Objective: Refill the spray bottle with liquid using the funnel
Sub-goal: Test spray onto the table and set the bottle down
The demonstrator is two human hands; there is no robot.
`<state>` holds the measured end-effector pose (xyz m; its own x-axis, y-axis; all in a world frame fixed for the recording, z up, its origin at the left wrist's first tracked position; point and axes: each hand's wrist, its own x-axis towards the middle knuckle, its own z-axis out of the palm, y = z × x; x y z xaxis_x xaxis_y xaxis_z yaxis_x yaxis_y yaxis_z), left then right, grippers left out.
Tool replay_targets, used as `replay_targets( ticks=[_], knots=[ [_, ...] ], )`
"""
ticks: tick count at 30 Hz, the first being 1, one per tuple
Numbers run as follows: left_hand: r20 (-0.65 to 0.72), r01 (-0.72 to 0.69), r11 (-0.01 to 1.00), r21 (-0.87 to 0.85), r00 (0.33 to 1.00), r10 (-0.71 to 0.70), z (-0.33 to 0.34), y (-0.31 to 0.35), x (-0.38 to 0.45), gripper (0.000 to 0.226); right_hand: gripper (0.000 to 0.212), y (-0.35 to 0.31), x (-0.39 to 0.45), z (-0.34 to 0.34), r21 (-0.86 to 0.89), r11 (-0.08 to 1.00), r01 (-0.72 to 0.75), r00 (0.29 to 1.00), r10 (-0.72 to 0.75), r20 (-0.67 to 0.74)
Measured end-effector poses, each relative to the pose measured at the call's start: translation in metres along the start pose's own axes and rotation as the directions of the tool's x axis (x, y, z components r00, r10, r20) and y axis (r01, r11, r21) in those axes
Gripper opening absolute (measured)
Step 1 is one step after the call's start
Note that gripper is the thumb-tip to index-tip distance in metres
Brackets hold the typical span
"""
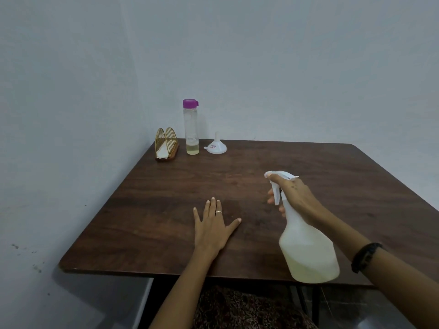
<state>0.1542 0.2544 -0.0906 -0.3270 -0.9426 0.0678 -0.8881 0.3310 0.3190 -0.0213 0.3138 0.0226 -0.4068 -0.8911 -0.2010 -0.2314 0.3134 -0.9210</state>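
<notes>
My right hand (293, 197) grips the neck and trigger head of a white translucent spray bottle (308, 250), held tilted above the table's front right with its nozzle pointing left. Pale liquid fills its lower part. My left hand (212, 230) lies flat on the dark wooden table (166, 198), fingers spread, holding nothing. At the back left stands a clear bottle with a purple cap (191, 127), a little yellowish liquid at its bottom. Just right of it a white funnel (216, 146) rests upside down, spout up.
A gold wire napkin holder (166, 144) with a white napkin stands at the table's back left corner, beside the clear bottle. Grey walls close in on the left and behind. A black band is on my right wrist (365, 256).
</notes>
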Motion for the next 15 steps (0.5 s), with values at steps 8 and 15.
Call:
replay_targets(
  ticks=[8, 15],
  knots=[
    [0.034, -0.225, 0.972, -0.061, 0.973, 0.227, 0.021, 0.065, -0.004, 0.100, 0.050, 0.020, -0.007, -0.038, -0.006, 0.999, -0.037, 0.996, 0.036, -0.083],
    [0.069, -0.341, 0.939, -0.041, 0.937, 0.343, 0.044, 0.108, -0.006, 0.104, 0.033, 0.025, -0.024, -0.062, 0.036, 0.993, 0.113, 0.965, -0.101, -0.240]
  ],
)
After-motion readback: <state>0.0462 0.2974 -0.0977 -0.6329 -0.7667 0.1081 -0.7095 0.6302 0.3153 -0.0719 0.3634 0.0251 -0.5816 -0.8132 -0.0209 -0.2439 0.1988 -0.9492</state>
